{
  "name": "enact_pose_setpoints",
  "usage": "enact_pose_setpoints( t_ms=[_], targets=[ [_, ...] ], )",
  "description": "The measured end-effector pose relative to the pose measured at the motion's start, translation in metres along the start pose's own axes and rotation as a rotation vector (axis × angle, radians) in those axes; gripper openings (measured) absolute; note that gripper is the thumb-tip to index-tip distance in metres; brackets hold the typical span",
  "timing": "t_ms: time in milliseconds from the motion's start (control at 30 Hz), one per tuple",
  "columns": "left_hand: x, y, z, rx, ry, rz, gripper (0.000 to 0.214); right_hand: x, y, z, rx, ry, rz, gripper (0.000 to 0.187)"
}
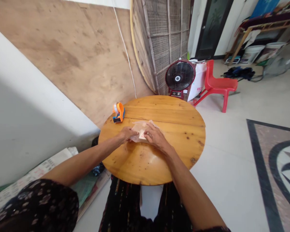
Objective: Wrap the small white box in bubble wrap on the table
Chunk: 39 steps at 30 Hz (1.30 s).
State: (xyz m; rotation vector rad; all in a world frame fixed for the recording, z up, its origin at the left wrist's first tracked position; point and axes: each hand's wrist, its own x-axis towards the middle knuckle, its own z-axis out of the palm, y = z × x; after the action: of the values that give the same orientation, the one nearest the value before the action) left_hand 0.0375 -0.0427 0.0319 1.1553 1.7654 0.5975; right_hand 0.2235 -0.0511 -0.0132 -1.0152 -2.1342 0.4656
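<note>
A small flat packet (140,125) in crinkled, translucent plastic wrap lies near the middle of the round wooden table (176,117). On top of it is a whitish patch (141,134) with faint reddish marks. My left hand (128,133) grips the packet's left edge, thumb on top and fingers partly hidden beneath. From the right, my right hand (156,137) reaches over the packet, its fingers bent and pressed together on the wrap beside the patch. What those fingertips hold, if anything, is too small to make out. An orange and blue tape dispenser (119,112) stands at the table's back left.
A plywood board (62,51) leans on the wall behind the table. Beyond the far edge stand a dark red fan heater (180,77) and a red plastic chair (219,83). Papers and bags (55,164) lie on the floor to my left.
</note>
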Motion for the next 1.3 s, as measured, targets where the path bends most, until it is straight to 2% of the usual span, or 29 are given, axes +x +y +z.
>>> enact_pose_setpoints(
  t_ms=[167, 333, 567, 800, 1067, 1167, 1300],
  targets=[
    [-0.006, 0.004, 0.008, 0.047, 0.113, -0.052, 0.026, -0.001, -0.002, -0.002, -0.017, 0.0, 0.0, 0.014],
    [-0.014, 0.014, 0.015, 0.095, 0.079, -0.109, 0.028, -0.001, -0.002, -0.001, -0.028, -0.001, -0.007, 0.014],
    [-0.013, 0.024, 0.024, 0.089, 0.043, -0.118, 0.033, 0.0, -0.002, -0.001, -0.02, -0.027, 0.008, 0.015],
    [-0.012, 0.022, 0.02, 0.071, 0.015, -0.041, 0.03, 0.001, -0.001, -0.002, 0.019, -0.053, 0.027, 0.015],
    [-0.019, 0.025, 0.02, 0.038, 0.025, 0.101, 0.014, 0.001, 0.003, 0.001, 0.033, -0.036, 0.047, 0.014],
    [-0.023, 0.028, 0.018, 0.012, -0.014, 0.155, 0.018, 0.002, 0.005, 0.002, 0.033, -0.022, 0.03, 0.013],
    [-0.023, 0.032, 0.014, 0.003, -0.109, 0.183, 0.011, 0.002, 0.007, 0.003, 0.054, -0.019, 0.024, 0.016]
  ],
)
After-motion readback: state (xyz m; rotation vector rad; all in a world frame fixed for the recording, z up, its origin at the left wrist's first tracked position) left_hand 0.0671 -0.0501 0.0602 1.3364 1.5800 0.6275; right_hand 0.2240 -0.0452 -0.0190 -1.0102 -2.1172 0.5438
